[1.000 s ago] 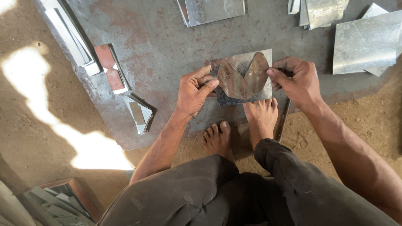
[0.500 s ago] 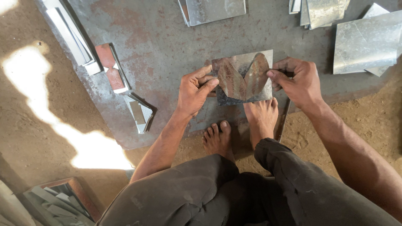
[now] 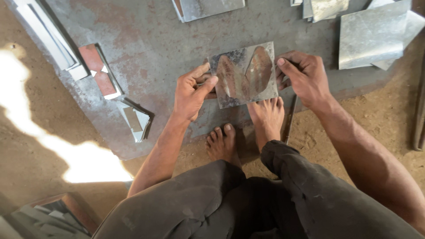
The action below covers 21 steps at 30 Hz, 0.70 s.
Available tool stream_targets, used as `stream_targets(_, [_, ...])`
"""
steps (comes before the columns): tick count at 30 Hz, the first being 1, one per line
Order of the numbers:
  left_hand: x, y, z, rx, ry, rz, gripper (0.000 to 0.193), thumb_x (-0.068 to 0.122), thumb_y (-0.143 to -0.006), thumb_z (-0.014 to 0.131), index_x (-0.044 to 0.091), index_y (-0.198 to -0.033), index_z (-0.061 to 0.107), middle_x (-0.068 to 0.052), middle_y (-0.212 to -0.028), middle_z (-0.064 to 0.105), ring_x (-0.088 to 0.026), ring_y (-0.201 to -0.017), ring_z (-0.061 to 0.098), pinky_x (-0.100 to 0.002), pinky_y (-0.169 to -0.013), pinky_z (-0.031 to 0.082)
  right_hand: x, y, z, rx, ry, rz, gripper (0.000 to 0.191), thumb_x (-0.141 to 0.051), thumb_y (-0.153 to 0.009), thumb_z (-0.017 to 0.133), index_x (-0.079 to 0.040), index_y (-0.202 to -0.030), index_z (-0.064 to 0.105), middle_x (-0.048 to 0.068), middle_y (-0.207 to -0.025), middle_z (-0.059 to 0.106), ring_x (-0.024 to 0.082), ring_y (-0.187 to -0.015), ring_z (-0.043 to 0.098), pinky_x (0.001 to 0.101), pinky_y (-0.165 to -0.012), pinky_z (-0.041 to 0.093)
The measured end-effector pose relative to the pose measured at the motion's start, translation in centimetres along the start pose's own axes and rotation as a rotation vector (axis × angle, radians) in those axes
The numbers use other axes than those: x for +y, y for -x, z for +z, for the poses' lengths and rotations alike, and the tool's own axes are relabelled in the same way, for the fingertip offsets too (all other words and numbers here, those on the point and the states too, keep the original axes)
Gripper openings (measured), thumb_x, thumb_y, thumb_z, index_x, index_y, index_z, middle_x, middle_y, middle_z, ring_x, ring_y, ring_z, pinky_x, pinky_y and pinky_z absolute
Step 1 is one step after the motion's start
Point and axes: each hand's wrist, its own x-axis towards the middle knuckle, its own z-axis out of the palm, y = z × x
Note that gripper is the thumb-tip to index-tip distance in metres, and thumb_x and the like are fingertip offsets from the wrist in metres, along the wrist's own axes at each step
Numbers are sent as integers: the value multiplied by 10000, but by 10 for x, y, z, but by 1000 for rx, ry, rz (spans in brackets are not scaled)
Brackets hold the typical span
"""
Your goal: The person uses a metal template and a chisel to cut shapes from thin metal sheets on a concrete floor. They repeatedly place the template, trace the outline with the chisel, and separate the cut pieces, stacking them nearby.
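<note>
I hold a small square sheet-metal piece [image 3: 244, 75] with two rusty brown patches, above a large grey steel plate [image 3: 155, 48] on the ground. My left hand [image 3: 191, 90] grips the piece's left edge, thumb on top. My right hand [image 3: 304, 77] pinches its right edge. My two bare feet [image 3: 248, 128] rest at the plate's near edge, right below the piece.
Cut metal sheets [image 3: 376, 33] lie at the plate's far right and top [image 3: 208, 8]. Folded metal strips [image 3: 48, 35], a reddish folded piece [image 3: 99, 71] and a small bent piece [image 3: 137, 119] lie on the left. Sandy ground surrounds the plate; a box of scraps [image 3: 48, 217] sits bottom left.
</note>
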Motion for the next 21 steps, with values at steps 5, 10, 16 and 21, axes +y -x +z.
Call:
stream_targets(5, [-1, 0, -1, 5, -4, 14, 558, -14, -962, 692, -142, -1457, 469, -181, -1134, 737, -161, -950, 732, -321, -781, 672, 0, -1, 3, -11, 122, -66, 151, -71, -1021, 716, 39, -1124, 697, 83, -863, 732, 98, -699, 675, 251, -581, 572])
stream_targets(10, [2, 1, 0, 26, -59, 7, 555, 2, -955, 694, -128, -1453, 484, -195, -1135, 740, -169, -940, 740, -316, -746, 672, -2, -4, 5, 6, 194, -64, 132, -64, -1012, 732, 38, -1090, 706, 87, -820, 730, 99, -663, 683, 251, -573, 585])
stream_targets(16, [5, 1, 0, 41, -112, 23, 527, 14, -952, 705, -94, -1437, 525, -169, -1134, 744, -153, -936, 739, -284, -709, 661, -6, -12, 4, 3, 315, -87, 124, -85, -1010, 739, 23, -1064, 710, 83, -816, 737, 98, -649, 702, 254, -548, 595])
stream_targets(21, [-6, -4, -2, 42, -105, 87, 503, 16, -956, 715, -59, -1432, 571, -155, -1126, 747, -137, -907, 730, -271, -710, 652, 1, -20, 3, 0, 321, -139, 135, -90, -1007, 748, 28, -1061, 712, 88, -824, 744, 94, -668, 696, 249, -563, 576])
